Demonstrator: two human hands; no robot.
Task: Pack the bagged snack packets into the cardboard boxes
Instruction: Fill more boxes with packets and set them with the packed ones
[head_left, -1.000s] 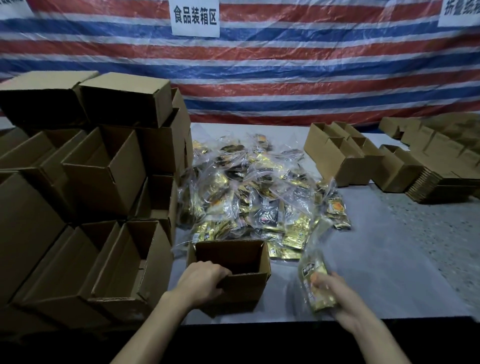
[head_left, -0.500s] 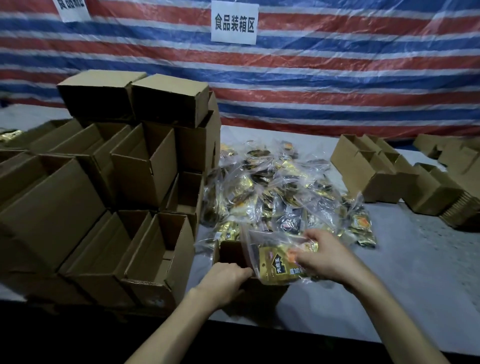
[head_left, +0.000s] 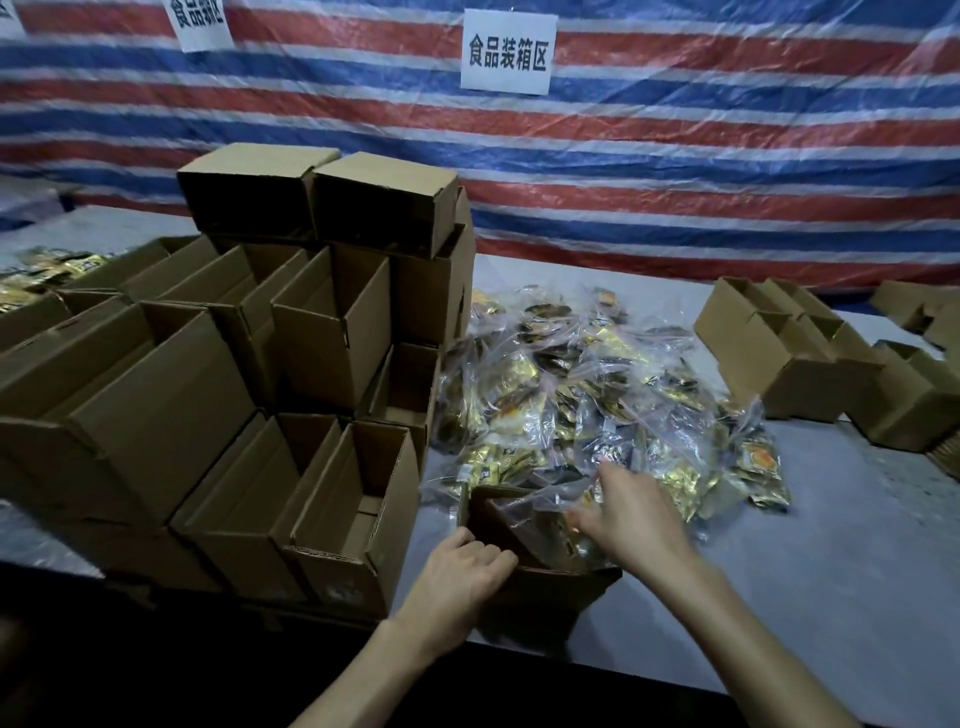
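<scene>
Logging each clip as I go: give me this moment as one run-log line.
left hand: grips open box rim | right hand: on snack bag at box mouth, grip blurred | bag pile: behind box

A tarpaulin (head_left: 727, 156) striped red, blue and white forms the back wall, with a clear plastic sheet over it. Two white paper signs with dark Chinese characters hang on it, one central (head_left: 506, 52), one at upper left (head_left: 200, 21). The grey counter (head_left: 779, 571) runs up to the wall. The light is dim.
</scene>
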